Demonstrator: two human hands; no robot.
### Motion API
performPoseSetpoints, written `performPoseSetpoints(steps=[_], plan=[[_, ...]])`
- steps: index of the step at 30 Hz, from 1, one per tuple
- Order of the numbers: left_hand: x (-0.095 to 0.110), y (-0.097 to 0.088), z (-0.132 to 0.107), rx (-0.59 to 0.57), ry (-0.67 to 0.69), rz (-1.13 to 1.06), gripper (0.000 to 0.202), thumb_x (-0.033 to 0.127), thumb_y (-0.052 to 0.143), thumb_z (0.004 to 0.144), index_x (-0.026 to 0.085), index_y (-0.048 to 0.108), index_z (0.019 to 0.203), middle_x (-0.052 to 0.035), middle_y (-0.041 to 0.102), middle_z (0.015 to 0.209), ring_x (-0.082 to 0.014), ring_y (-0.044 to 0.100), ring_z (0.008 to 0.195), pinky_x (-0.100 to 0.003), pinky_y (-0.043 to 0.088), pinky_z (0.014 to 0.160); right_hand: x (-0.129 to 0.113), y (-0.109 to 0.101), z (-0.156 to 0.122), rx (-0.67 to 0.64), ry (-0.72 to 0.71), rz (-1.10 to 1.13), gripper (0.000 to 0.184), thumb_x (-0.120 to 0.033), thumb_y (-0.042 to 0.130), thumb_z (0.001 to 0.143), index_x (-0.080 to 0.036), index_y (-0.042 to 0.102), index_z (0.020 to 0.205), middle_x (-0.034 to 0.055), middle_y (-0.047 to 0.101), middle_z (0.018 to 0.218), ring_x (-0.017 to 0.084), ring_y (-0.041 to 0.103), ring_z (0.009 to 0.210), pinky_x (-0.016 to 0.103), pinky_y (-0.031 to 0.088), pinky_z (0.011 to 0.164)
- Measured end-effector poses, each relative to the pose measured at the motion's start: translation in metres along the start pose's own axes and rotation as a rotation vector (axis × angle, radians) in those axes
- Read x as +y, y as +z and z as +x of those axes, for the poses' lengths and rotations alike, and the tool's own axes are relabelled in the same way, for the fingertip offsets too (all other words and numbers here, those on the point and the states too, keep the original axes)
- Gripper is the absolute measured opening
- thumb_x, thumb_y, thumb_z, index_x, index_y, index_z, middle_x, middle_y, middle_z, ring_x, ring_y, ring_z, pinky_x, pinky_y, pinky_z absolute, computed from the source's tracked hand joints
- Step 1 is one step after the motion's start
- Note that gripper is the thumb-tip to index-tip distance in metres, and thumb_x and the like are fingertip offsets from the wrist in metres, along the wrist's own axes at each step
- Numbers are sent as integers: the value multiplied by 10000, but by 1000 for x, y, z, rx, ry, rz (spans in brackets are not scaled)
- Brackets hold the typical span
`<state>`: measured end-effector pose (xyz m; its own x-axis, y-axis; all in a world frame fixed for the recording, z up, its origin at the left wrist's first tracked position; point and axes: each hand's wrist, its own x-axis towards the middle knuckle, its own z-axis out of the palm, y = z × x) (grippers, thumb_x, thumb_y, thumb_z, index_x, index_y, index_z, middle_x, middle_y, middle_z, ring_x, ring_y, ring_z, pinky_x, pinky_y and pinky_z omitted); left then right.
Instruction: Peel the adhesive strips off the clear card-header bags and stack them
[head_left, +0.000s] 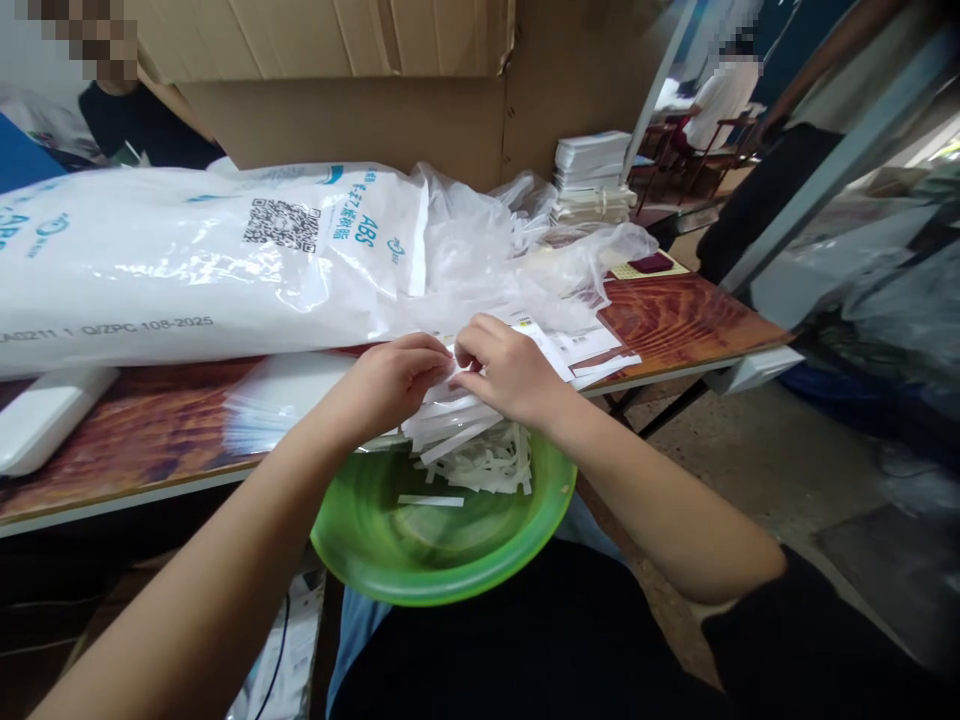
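Both hands meet over the table's front edge, just above a green basin [442, 580]. My left hand [401, 380] is closed, its thumb and fingers pinched together. Opposite it, my right hand [510, 370] is pinched too, with the fingertips almost touching those of the left. What lies between the fingertips is too small and covered to name. Under the hands are white paper strips [461, 430]. More cut strips [487, 465] are heaped in the basin, and one loose strip [430, 500] lies apart on its floor. A stack of clear plastic sleeves [281, 405] is left of my left hand.
A large white plastic sack [187, 270] lies along the table [682, 320]. Crumpled clear plastic [487, 240] is beside it, and cardboard boxes [360, 130] stand behind. Paper stacks [592, 175] sit at the back right. Other people [724, 105] are in the background.
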<state>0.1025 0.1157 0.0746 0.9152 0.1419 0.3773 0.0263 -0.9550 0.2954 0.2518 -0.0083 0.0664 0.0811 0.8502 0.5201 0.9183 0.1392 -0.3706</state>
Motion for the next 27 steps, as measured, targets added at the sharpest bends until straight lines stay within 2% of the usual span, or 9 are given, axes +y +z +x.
performPoseSetpoints(steps=[4,8,11,13,16,18,20,23,27], plan=[[-14,16,-1,71,9,-47,259,209,454,903,176,693,998,-70,667,1099,-164,625,983,-288,483,885,1,12,8,-16,57,-222,294,-261,694,769,-170,586,1026,68,566,1001,206,532,893,301,367,730],[-16,17,-11,61,-70,-23,264,332,531,875,204,696,1038,-70,662,1122,-191,622,1018,-299,490,887,3,24,9,-176,95,-312,173,-300,592,872,-153,644,947,87,636,946,247,556,952,370,345,811],[-17,-4,-31,133,-268,129,315,385,551,848,217,680,1082,-70,644,1128,-195,626,967,-282,498,820,10,17,1,-228,139,-282,289,-410,549,899,-150,669,938,100,657,1001,258,567,1003,406,339,866],[-24,-22,-47,176,-518,353,306,377,520,841,215,690,1038,-71,653,1073,-207,627,902,-320,485,836,18,0,-11,-212,148,-237,360,-480,541,889,-169,665,1023,100,663,1074,257,566,1056,432,324,920],[-46,-42,-67,-19,-803,559,369,431,512,801,165,682,993,-122,662,1028,-270,598,899,-410,467,834,35,-27,-33,-207,151,-265,475,-514,572,853,-187,610,1196,138,608,1256,290,533,1176,474,319,974],[-62,-47,-74,-231,-814,596,406,501,489,788,155,684,875,-138,666,933,-285,584,858,-395,467,744,47,-36,-45,-314,160,-342,545,-462,602,839,-158,551,1289,181,513,1367,332,477,1259,505,338,985],[-72,-46,-75,-351,-803,596,421,541,485,770,166,675,754,-120,650,802,-258,563,745,-362,450,656,56,-36,-54,-387,137,-424,499,-325,568,868,-133,513,1326,181,471,1401,333,453,1292,528,348,997],[-77,-43,-69,-335,-865,598,379,495,530,730,148,681,711,-105,615,696,-202,494,602,-360,432,607,61,-24,-64,-348,35,-525,419,-132,440,899,-82,519,1308,182,484,1382,294,481,1280,502,378,998],[-82,-44,-66,-312,-909,569,386,476,533,720,123,690,701,-123,608,683,-193,480,581,-385,446,615,61,-12,-75,-183,-107,-589,420,-19,384,871,-15,557,1253,222,530,1318,278,534,1231,416,455,944]])
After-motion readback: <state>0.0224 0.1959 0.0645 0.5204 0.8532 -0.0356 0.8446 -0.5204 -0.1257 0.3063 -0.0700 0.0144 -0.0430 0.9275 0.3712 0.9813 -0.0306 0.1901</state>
